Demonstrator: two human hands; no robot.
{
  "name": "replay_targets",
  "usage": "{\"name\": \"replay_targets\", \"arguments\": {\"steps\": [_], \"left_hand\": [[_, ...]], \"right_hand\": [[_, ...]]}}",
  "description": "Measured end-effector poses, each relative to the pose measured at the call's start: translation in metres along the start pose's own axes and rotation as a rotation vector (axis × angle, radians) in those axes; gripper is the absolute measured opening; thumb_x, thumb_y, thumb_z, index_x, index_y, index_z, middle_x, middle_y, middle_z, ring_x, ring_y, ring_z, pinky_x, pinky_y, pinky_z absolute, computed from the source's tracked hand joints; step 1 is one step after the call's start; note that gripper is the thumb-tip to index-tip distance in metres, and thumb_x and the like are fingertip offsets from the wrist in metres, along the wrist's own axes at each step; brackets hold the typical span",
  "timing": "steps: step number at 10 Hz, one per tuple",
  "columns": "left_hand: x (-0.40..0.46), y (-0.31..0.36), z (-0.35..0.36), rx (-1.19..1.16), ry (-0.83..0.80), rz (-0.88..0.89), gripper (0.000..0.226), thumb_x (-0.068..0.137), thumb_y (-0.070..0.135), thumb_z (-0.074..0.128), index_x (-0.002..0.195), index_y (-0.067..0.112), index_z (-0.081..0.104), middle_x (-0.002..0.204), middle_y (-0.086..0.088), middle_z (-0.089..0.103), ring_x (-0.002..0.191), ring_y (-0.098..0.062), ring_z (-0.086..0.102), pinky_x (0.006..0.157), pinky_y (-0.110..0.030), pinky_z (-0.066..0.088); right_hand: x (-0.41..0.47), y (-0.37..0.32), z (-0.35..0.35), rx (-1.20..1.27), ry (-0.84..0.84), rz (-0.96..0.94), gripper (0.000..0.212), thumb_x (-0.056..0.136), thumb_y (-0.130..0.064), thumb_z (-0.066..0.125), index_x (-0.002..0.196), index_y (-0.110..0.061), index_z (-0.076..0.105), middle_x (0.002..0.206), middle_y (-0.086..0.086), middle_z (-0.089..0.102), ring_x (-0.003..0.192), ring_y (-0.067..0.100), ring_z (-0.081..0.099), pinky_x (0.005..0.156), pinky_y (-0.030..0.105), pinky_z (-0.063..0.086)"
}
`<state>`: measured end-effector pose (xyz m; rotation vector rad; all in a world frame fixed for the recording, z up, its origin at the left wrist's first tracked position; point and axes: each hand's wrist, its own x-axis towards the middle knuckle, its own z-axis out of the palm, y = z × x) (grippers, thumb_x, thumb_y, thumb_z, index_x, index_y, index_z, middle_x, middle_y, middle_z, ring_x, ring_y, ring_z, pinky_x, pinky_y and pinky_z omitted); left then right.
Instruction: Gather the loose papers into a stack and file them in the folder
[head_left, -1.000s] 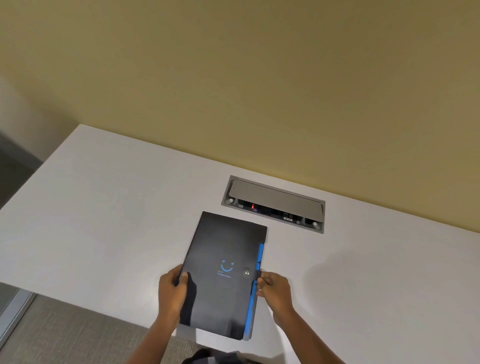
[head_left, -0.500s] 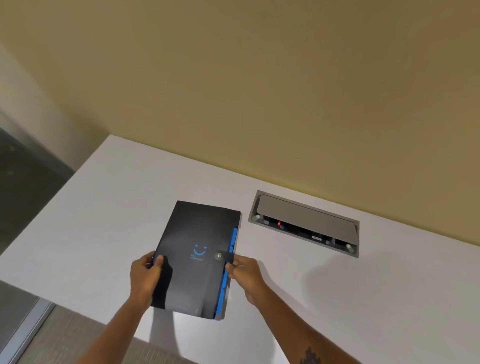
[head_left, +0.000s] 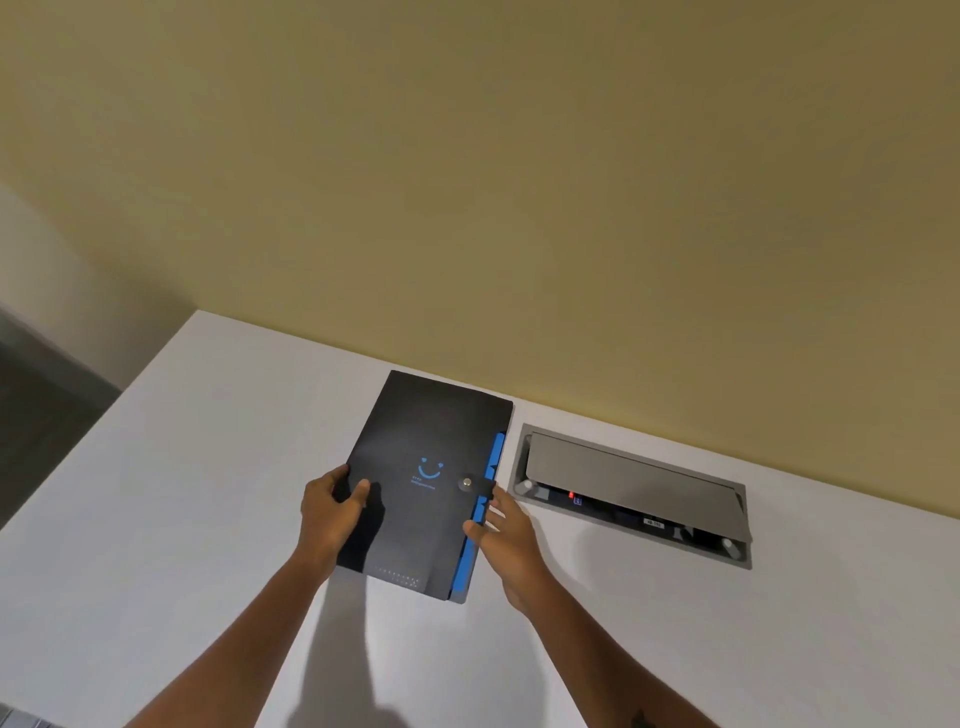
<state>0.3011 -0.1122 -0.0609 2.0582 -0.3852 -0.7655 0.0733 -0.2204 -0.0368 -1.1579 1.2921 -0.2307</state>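
A black folder with a blue smiley print and blue tab edges lies closed on the white desk, its snap strap buttoned. My left hand grips the folder's left edge, thumb on the cover. My right hand holds the right edge by the blue tabs, just below the snap. No loose papers are in sight.
A grey cable box with its lid tilted open is set into the desk just right of the folder. A yellow wall rises right behind the desk. The desk's left edge drops to dark floor.
Both hands have slid the folder away from the desk's front edge toward the wall, to the left of the cable box. The camera has shifted as well.
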Motion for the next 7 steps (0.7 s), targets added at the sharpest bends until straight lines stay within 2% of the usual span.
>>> {"name": "replay_targets", "arguments": {"steps": [2,4,5,6,7], "left_hand": [[0.009,0.012,0.01,0.042,-0.019,0.023,0.046,0.097,0.023,0.07,0.14,0.007,0.062,0.135,-0.01,0.07,0.123,-0.034,0.066,0.108,-0.049,0.054],[0.009,0.016,0.015,0.055,-0.012,0.028,0.047,0.098,0.027,0.07,0.141,0.011,0.059,0.139,-0.005,0.065,0.13,-0.034,0.061,0.108,-0.047,0.051],[-0.001,0.017,0.012,0.059,0.043,0.1,0.035,0.095,0.024,0.073,0.129,0.018,0.065,0.114,0.014,0.064,0.108,-0.021,0.063,0.094,-0.036,0.053],[-0.016,0.013,0.011,0.139,0.04,0.186,0.021,0.092,0.021,0.074,0.111,0.023,0.065,0.107,0.006,0.07,0.1,-0.023,0.067,0.087,-0.039,0.057],[-0.034,0.002,0.013,0.308,0.1,0.28,0.042,0.088,0.02,0.078,0.125,0.006,0.064,0.118,-0.013,0.069,0.111,-0.037,0.065,0.097,-0.053,0.056]], "right_hand": [[0.007,-0.003,-0.005,0.028,0.022,-0.002,0.072,0.095,-0.014,0.077,0.158,-0.026,0.042,0.161,0.003,0.049,0.144,0.03,0.053,0.11,0.045,0.053],[0.01,-0.004,-0.013,0.035,-0.008,-0.009,0.077,0.096,-0.017,0.077,0.16,-0.028,0.038,0.165,0.001,0.044,0.149,0.03,0.048,0.113,0.045,0.05],[-0.001,0.0,-0.022,0.024,-0.008,0.01,0.081,0.097,-0.02,0.075,0.164,-0.027,0.03,0.169,0.002,0.037,0.154,0.029,0.042,0.118,0.046,0.045],[-0.012,0.013,-0.04,-0.021,-0.03,0.048,0.079,0.099,-0.022,0.073,0.164,-0.028,0.031,0.17,0.0,0.035,0.153,0.026,0.043,0.118,0.041,0.043],[-0.034,0.026,-0.065,-0.105,-0.003,0.043,0.074,0.097,-0.02,0.075,0.161,-0.022,0.038,0.167,0.001,0.04,0.15,0.023,0.046,0.119,0.036,0.044]]}}
